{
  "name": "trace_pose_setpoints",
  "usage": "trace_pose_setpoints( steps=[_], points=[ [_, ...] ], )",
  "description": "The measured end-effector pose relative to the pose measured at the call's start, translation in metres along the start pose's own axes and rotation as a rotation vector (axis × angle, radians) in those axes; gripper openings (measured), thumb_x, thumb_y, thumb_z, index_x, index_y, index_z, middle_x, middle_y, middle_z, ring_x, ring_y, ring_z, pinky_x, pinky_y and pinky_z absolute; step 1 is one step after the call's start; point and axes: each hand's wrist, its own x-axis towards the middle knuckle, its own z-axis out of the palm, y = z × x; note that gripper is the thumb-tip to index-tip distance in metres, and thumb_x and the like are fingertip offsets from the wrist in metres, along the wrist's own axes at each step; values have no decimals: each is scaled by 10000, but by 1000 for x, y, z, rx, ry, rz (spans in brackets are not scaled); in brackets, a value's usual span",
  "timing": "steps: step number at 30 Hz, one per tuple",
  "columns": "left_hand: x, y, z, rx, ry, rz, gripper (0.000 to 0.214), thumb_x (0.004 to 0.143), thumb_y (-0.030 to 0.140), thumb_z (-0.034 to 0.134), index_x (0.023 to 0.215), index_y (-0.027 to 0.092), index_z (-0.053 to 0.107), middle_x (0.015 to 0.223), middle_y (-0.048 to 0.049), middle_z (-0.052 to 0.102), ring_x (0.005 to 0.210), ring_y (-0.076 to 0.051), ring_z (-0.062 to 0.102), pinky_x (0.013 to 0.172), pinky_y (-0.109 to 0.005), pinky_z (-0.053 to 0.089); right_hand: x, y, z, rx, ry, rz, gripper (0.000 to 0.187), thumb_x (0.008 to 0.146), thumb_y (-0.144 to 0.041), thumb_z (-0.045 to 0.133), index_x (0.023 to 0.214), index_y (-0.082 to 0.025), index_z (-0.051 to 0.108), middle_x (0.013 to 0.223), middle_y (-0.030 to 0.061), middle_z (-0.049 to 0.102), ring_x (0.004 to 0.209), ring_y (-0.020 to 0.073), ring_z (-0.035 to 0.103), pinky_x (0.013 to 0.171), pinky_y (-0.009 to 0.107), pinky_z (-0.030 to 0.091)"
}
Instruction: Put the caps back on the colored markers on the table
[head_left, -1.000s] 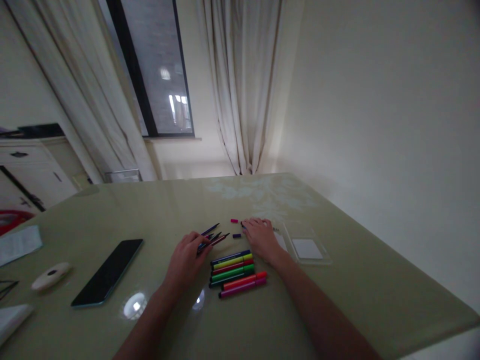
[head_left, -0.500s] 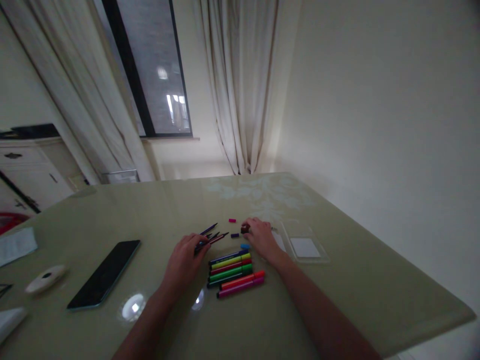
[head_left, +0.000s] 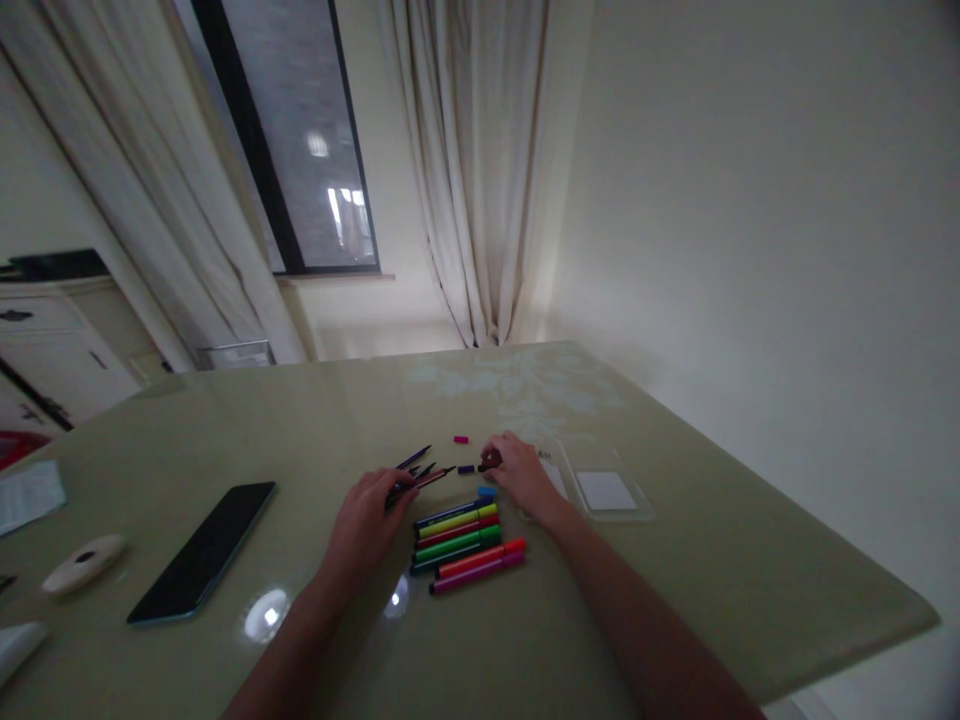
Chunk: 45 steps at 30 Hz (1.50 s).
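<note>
My left hand (head_left: 371,512) is closed around an uncapped felt-tip marker (head_left: 435,476), whose dark tip points right. Other uncapped markers (head_left: 415,457) lie by its fingertips; how many it grips is hidden. In a pinch of my right hand (head_left: 523,475) is a dark reddish-brown marker cap (head_left: 491,460), a short way right of that tip. Loose on the table between and beyond the hands are a dark blue cap (head_left: 466,469), a light blue cap (head_left: 487,491) and a pink cap (head_left: 461,440). Several capped markers, among them a green marker (head_left: 457,542) and a magenta marker (head_left: 478,574), lie side by side nearer me.
A clear plastic case (head_left: 636,505) with a white label lies open beside my right hand, partly covered by it. Off to the left are a black phone (head_left: 202,553), a white oval object (head_left: 84,564) and a sheet of paper (head_left: 31,498). A wall (head_left: 750,300) borders the right side.
My right hand has turned the brown cap slightly and brought it a little nearer the marker tip. The left hand keeps its hold. The whole view has shifted slightly.
</note>
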Motion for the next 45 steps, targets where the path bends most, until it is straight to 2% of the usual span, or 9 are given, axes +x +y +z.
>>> trace_pose_setpoints(
  steps=[6,11,16,24,30,34,38,41,45],
  points=[
    [-1,0,1,-10,7,-4,230,914,392,562,991,236,712,1048,-74,734,1017,-276,650,922,-412,491,-3,-5,-7,109,39,-29,131,816,-57,688,854,-181,712,908,38,689,877,176,636,819,282,457],
    [-1,5,1,-53,8,-30,251,906,407,562,997,235,722,1039,-73,750,1007,-274,667,926,-414,501,-9,-20,-10,343,55,-166,123,858,-96,698,929,-185,744,953,45,722,913,173,665,848,285,485],
    [-1,10,2,-75,0,-39,257,902,414,557,987,242,728,1034,-75,753,1003,-278,669,927,-419,503,-14,-33,-8,386,82,-217,136,858,-111,713,945,-203,762,937,47,723,914,185,668,864,308,496],
    [0,16,0,-172,12,-68,270,900,447,566,980,239,718,995,-62,761,942,-257,696,872,-380,526,-15,-32,-11,564,96,-130,87,831,-220,744,908,-207,783,920,47,750,860,190,683,828,320,520],
    [-1,23,-2,-329,-11,-88,279,904,457,593,984,226,725,980,-46,777,912,-240,713,831,-353,547,-14,-34,-8,873,-26,-24,209,739,-312,815,898,-181,785,823,46,767,802,203,715,793,340,556],
    [-3,21,0,-440,-2,-126,294,871,468,653,984,220,762,998,-51,792,913,-245,730,841,-355,564,-17,-38,-7,951,-31,23,203,720,-285,813,890,-175,800,773,39,766,739,186,707,758,329,561],
    [-3,21,4,-448,49,-134,303,847,480,686,970,221,785,983,-57,800,887,-248,742,823,-359,584,-19,-40,-12,985,-37,9,186,717,-282,815,865,-171,805,721,29,753,691,171,688,714,309,553],
    [-6,39,2,-361,103,-34,280,891,465,652,964,227,780,931,-51,794,836,-230,734,772,-347,592,-17,-38,-14,1026,-48,8,238,709,-346,845,850,-162,790,712,25,739,668,159,670,703,303,543],
    [-29,77,-13,-209,372,195,221,966,369,593,1113,279,731,1226,-64,711,1128,-247,658,1003,-437,529,-11,-28,-12,1112,-29,33,335,704,-428,862,874,-159,757,805,45,754,733,170,682,748,324,546]
  ],
)
